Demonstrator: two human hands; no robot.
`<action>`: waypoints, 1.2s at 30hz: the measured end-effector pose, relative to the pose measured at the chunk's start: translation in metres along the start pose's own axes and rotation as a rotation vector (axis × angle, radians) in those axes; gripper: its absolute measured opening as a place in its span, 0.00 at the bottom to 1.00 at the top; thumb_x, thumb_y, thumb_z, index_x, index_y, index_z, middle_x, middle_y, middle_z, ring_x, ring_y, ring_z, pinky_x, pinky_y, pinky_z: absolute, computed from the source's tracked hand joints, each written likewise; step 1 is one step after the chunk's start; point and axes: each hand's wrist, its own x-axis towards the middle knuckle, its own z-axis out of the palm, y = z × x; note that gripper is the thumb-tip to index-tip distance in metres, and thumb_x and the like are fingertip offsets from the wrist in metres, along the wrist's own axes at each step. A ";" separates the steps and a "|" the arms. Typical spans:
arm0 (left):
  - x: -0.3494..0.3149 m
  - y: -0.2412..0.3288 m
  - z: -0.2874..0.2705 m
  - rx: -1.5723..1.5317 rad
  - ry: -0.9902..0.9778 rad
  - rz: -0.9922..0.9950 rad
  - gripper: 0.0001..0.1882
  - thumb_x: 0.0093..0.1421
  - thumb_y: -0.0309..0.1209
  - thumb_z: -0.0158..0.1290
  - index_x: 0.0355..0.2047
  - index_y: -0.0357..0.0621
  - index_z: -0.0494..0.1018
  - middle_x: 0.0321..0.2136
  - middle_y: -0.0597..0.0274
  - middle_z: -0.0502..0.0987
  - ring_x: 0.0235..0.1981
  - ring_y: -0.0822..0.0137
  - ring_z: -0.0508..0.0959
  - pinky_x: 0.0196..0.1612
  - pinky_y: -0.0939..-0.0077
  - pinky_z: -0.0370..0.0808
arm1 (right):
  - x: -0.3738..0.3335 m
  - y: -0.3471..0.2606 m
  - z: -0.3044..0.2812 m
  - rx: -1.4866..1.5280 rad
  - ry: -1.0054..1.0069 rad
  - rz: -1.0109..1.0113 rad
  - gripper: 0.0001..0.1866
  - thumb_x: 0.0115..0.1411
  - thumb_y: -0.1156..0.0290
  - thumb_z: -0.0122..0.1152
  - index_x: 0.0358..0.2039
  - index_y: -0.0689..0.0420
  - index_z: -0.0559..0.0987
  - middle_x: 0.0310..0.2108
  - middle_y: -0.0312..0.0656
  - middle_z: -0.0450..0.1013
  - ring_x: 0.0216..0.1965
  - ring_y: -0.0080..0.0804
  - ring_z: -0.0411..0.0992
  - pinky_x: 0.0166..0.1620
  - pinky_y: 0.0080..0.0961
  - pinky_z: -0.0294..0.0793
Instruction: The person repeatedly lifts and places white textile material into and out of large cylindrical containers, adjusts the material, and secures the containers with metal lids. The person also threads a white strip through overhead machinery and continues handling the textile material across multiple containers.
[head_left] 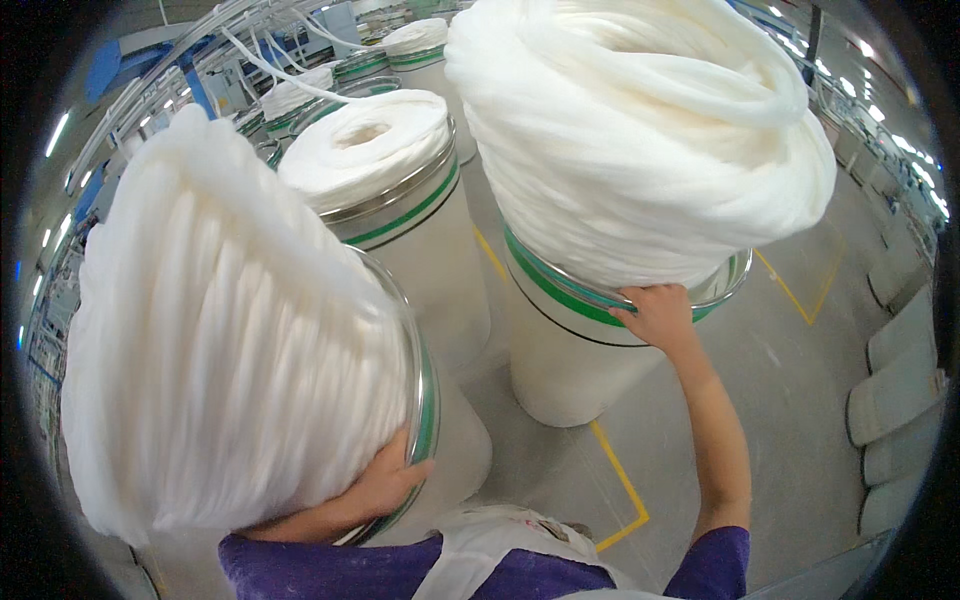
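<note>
Two tall white sliver cans with green bands stand before me, one on each side. From the left can (428, 400) rises a high, leaning heap of white fibre sliver (230, 340). My left hand (397, 472) grips that can's metal rim on the near side, its forearm pressed against the sliver. The right can (570, 370) bears a large coiled mound of sliver (640, 150), which bulges out past its rim. My right hand (660, 312) is hooked over the near rim of this can, fingers partly hidden inside.
Behind the left can stands another can (430, 260) topped with a neat sliver coil (370, 140); several more are farther back, under strands fed to overhead rails. Yellow lines (625, 475) mark the grey floor. White cans (895, 410) line the right edge.
</note>
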 end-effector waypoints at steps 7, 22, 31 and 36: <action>0.058 0.077 0.063 0.001 0.076 -0.055 0.35 0.56 0.25 0.49 0.62 0.32 0.49 0.57 0.43 0.61 0.59 0.56 0.60 0.62 0.68 0.53 | 0.040 0.135 0.029 0.018 -0.022 -0.070 0.17 0.44 0.53 0.66 0.31 0.49 0.83 0.20 0.40 0.76 0.24 0.37 0.75 0.30 0.33 0.73; 0.142 0.218 0.205 -0.162 0.245 -0.151 0.35 0.58 0.26 0.47 0.63 0.31 0.46 0.59 0.44 0.58 0.61 0.58 0.57 0.63 0.70 0.50 | 0.129 0.279 0.079 0.022 0.144 -0.117 0.16 0.51 0.51 0.61 0.31 0.50 0.76 0.20 0.36 0.75 0.22 0.39 0.74 0.27 0.36 0.72; 0.258 0.286 0.269 -0.260 0.458 -0.267 0.34 0.58 0.26 0.49 0.62 0.32 0.48 0.55 0.47 0.63 0.57 0.59 0.62 0.61 0.70 0.55 | 0.226 0.424 0.133 0.079 0.068 -0.152 0.17 0.54 0.51 0.59 0.31 0.53 0.77 0.21 0.41 0.75 0.25 0.40 0.75 0.29 0.36 0.73; 0.342 0.335 0.287 -0.132 0.620 -0.316 0.32 0.59 0.29 0.49 0.60 0.31 0.51 0.52 0.46 0.66 0.54 0.59 0.65 0.59 0.70 0.58 | 0.281 0.513 0.165 0.147 -0.053 -0.176 0.18 0.55 0.51 0.56 0.35 0.53 0.78 0.26 0.42 0.77 0.28 0.41 0.76 0.34 0.38 0.74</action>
